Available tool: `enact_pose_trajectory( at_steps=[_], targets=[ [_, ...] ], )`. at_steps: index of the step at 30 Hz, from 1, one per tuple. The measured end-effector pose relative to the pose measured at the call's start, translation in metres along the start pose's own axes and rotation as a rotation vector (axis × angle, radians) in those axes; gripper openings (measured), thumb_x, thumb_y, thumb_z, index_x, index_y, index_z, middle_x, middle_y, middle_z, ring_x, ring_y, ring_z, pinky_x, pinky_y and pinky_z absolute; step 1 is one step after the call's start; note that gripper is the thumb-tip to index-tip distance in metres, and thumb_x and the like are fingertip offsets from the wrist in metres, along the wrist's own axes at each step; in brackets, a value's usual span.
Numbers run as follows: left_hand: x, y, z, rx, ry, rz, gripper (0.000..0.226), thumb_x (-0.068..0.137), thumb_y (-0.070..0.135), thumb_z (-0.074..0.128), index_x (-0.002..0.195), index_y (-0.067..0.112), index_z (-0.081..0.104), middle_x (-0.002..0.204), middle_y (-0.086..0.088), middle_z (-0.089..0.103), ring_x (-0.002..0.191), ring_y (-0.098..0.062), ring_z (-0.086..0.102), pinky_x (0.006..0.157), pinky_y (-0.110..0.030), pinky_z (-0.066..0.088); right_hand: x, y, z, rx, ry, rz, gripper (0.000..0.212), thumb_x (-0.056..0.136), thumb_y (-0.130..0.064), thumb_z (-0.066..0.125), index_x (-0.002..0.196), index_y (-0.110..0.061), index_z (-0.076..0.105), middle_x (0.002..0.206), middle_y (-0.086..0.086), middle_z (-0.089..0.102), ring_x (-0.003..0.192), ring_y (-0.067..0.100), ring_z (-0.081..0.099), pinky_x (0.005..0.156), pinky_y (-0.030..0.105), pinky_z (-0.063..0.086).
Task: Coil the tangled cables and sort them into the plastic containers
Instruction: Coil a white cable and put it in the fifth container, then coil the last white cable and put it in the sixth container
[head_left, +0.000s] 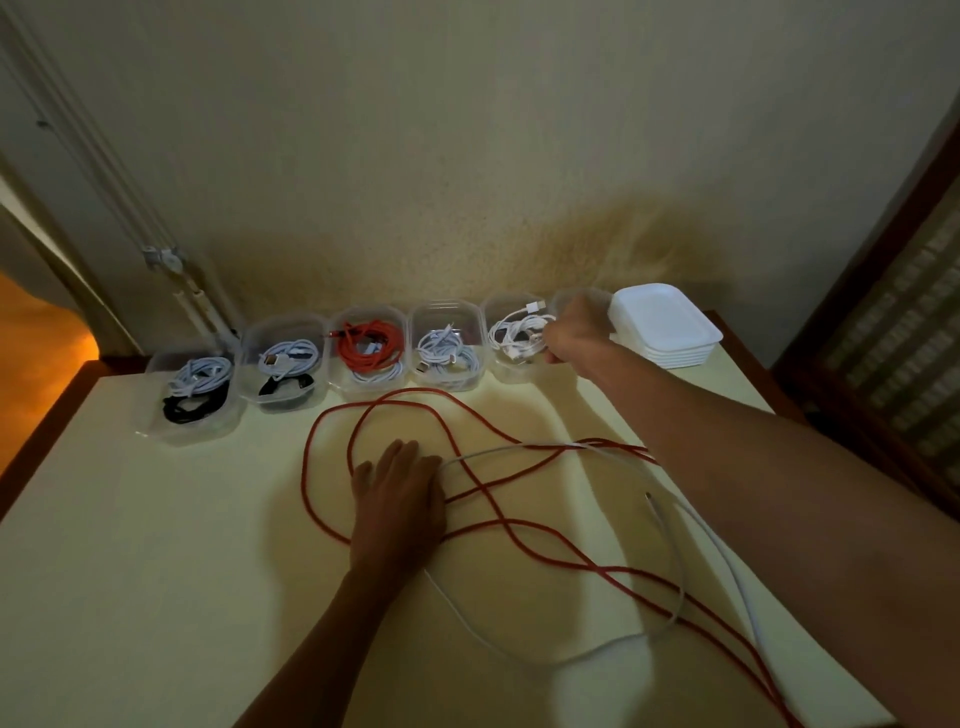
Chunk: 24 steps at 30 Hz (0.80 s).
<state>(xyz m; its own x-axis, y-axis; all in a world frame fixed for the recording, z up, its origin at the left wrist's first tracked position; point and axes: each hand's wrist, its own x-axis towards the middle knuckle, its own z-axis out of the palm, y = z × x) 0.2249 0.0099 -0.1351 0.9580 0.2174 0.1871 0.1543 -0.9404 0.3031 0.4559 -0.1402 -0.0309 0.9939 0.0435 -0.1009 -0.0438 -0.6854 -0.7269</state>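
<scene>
A long red cable (488, 512) sprawls in loose loops over the pale table (156, 545), crossed by a loose white cable (670, 519). My left hand (397, 493) lies flat, fingers straight, on the red cable's loops. Several clear plastic containers stand in a row along the wall, holding coiled cables. My right hand (576, 330) reaches over the right-hand container (511, 364), fingers curled at the coiled white cable (519, 332) inside it. Whether the fingers pinch that cable is hard to tell.
A stack of white lids (665, 325) sits at the back right corner. Other containers hold white and black coils (197, 387), a white and dark coil (285, 364), a red coil (369, 340) and a white coil (447, 351). Dark furniture stands at right.
</scene>
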Motion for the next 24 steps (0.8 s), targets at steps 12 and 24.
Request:
enact_pose_trajectory(
  at_steps=[12,24],
  targets=[
    [-0.004,-0.001,0.002,-0.052,0.19,0.065,0.032,0.09,0.029,0.038,0.095,0.015,0.066,0.094,-0.004,0.068,0.103,-0.029,0.063,0.094,-0.055,0.046,-0.003,0.009,0.01,-0.245,-0.054,-0.103,0.019,0.087,-0.007,0.063,0.106,-0.007,0.06,0.106,0.012,0.068,0.099,0.032,0.065,0.076,0.036,0.051],
    [-0.026,0.007,-0.008,-0.225,0.467,0.146,0.026,0.093,0.019,0.046,0.104,0.006,0.066,0.119,-0.018,0.065,0.116,-0.026,0.053,0.1,-0.051,0.041,-0.127,0.036,-0.023,-0.09,-0.671,-0.419,0.031,0.091,-0.048,0.063,0.074,-0.023,0.069,0.062,-0.006,0.068,0.063,0.005,0.063,0.071,0.028,0.048]
  ],
)
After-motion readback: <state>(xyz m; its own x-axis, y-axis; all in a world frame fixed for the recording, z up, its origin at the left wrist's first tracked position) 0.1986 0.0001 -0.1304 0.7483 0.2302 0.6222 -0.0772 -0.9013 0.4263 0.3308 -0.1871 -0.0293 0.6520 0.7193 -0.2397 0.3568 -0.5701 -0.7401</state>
